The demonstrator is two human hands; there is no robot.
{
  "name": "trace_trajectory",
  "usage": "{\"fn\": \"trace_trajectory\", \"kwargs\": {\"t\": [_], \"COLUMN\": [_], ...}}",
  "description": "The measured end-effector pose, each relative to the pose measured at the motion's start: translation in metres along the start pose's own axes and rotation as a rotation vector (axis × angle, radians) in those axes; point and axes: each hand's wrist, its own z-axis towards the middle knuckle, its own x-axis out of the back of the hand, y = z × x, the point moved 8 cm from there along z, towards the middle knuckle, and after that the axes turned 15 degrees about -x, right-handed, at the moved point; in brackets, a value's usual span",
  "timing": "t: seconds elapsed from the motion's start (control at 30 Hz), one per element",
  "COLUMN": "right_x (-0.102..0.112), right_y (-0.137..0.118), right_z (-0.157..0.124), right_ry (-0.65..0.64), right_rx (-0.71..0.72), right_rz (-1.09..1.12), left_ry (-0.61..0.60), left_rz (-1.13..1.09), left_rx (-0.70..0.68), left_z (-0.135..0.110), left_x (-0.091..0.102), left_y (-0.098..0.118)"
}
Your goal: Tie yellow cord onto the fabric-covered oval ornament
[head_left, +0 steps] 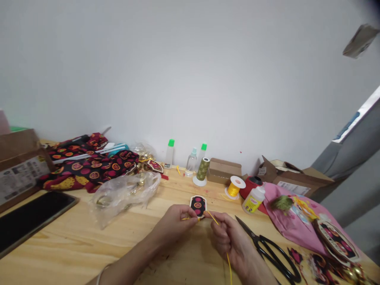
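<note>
A small dark patterned plaque (pixel 198 206) with a pale border lies on the wooden table, just beyond my fingertips. My left hand (pixel 175 221) pinches a yellow cord at the plaque's near edge. The fingers of my right hand (pixel 227 233) are curled around the same yellow cord (pixel 228 265), which crosses the index finger and trails down past the palm. Where the cord meets the plaque is partly hidden by my fingertips. Black scissors (pixel 268 249) lie right of my right hand. Beyond them stand a spool of yellow cord (pixel 234 187) and a white glue bottle (pixel 254 199).
Patterned fabric (pixel 97 168) and a clear plastic bag (pixel 124 194) lie at left, near a phone (pixel 32 217) and a cardboard box (pixel 20 174). A green thread cone (pixel 203 169) and several bottles stand by the wall. Pink cloth (pixel 285 221) and an open carton (pixel 297 176) are at right.
</note>
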Motion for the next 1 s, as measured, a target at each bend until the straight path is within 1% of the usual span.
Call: {"fn": "trace_trajectory", "kwargs": {"t": [0.03,0.1,0.17,0.33,0.4,0.53,0.57,0.63,0.7,0.77,0.9,1.0], "right_x": [-0.002,-0.004,-0.004,-0.004,-0.009,-0.024,-0.027,-0.03,-0.031,-0.03,-0.03,-0.032], "right_y": [0.001,-0.001,-0.003,-0.007,-0.012,-0.024,-0.026,-0.029,-0.031,-0.031,-0.031,-0.031], "right_z": [0.0,-0.001,0.001,0.009,0.007,-0.011,-0.016,-0.022,-0.026,-0.026,-0.024,-0.023], "right_ry": [-0.015,0.004,0.074,0.292,0.363,0.554,0.604,0.687,0.733,0.749,0.753,0.733], "right_rx": [-0.006,0.04,0.1,0.255,0.373,0.697,0.759,0.838,0.883,0.899,0.876,0.861], "right_rz": [-0.002,-0.043,-0.139,-0.487,-0.657,-1.091,-1.173,-1.281,-1.339,-1.369,-1.404,-1.423], "left_ry": [-0.014,-0.039,-0.055,-0.08,-0.092,-0.068,-0.058,-0.035,-0.013,0.005,0.004,-0.011], "left_rz": [-0.015,-0.049,-0.082,-0.197,-0.263,-0.355,-0.363,-0.36,-0.341,-0.319,-0.295,-0.299], "left_rx": [0.01,0.035,0.057,0.109,0.129,0.144,0.144,0.142,0.138,0.14,0.165,0.172], "left_z": [-0.001,-0.002,-0.003,-0.004,-0.004,-0.003,-0.003,-0.003,-0.003,-0.002,-0.003,-0.003], "left_x": [-0.002,-0.006,-0.009,-0.011,-0.012,-0.012,-0.012,-0.011,-0.009,-0.007,-0.005,-0.006], "left_y": [0.0,-0.002,-0.005,-0.013,-0.014,-0.013,-0.013,-0.015,-0.017,-0.019,-0.02,-0.019]}}
